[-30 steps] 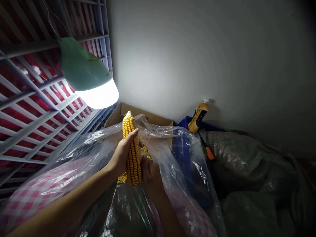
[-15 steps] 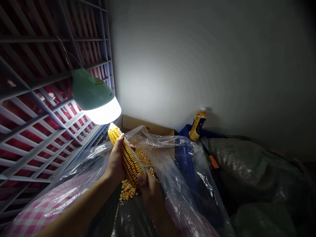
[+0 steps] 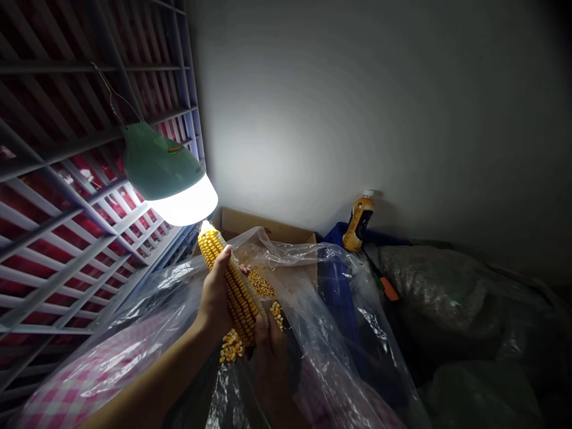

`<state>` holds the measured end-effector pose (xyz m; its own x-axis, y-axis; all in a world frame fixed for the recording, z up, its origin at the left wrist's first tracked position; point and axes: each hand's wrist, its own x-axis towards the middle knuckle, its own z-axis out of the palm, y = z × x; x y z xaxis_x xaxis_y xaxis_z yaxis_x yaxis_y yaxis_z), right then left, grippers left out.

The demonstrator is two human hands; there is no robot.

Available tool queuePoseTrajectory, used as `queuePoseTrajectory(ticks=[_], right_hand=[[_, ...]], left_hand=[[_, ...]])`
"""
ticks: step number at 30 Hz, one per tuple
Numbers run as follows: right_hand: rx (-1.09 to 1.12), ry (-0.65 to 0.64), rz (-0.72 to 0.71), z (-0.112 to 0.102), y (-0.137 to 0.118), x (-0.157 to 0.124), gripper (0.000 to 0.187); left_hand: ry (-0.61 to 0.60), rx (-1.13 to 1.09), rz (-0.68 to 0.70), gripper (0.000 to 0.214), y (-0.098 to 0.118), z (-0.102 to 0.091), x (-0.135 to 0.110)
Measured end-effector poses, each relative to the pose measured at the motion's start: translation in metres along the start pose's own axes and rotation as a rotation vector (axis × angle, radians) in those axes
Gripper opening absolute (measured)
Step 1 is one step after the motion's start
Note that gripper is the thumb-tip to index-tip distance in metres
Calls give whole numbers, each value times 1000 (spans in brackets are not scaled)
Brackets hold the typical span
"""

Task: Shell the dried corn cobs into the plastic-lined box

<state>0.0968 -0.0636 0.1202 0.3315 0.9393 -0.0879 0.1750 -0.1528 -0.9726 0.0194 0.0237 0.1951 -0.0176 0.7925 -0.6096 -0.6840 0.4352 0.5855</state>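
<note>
A yellow ear of corn (image 3: 236, 292) slants across the middle of the view, its pale tip just below a lit lamp. My left hand (image 3: 217, 298) is wrapped round the middle of the ear, thumb along the top. Lower down, my right hand (image 3: 270, 345) grips the near end, its thumb pressed on the kernels. A strip along the ear's right side is bare, whitish cob. Beneath lie loose corn kernels (image 3: 231, 347) on a clear plastic sheet (image 3: 308, 304), with more kernels (image 3: 261, 283) further back. The fingers under the ear are mostly hidden.
A green lamp (image 3: 163, 161) hangs by a wire from a plastic lattice crate (image 3: 102, 190) on the left. Behind the sheet stands a cardboard box (image 3: 268, 223). A yellow bottle (image 3: 358, 221) stands by a blue crate (image 3: 337, 235), near an orange-handled tool (image 3: 388, 289) and large sacks (image 3: 447, 298).
The ear and both hands have shifted slightly right and down. My right thumb has moved a little along the ear's near end. The view has turned slightly.
</note>
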Motion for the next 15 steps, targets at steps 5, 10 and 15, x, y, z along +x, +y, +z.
queuePoseTrajectory(ticks=[5, 10, 15], right_hand=[[86, -67, 100, 2, -10, 2, 56], [180, -62, 53, 4, -12, 3, 47], [173, -65, 47, 3, -10, 3, 42]], left_hand=[[-10, -12, 9, 36, 0, 0, 1], [-16, -10, 15, 39, -1, 1, 1], [6, 3, 5, 41, -1, 0, 1]])
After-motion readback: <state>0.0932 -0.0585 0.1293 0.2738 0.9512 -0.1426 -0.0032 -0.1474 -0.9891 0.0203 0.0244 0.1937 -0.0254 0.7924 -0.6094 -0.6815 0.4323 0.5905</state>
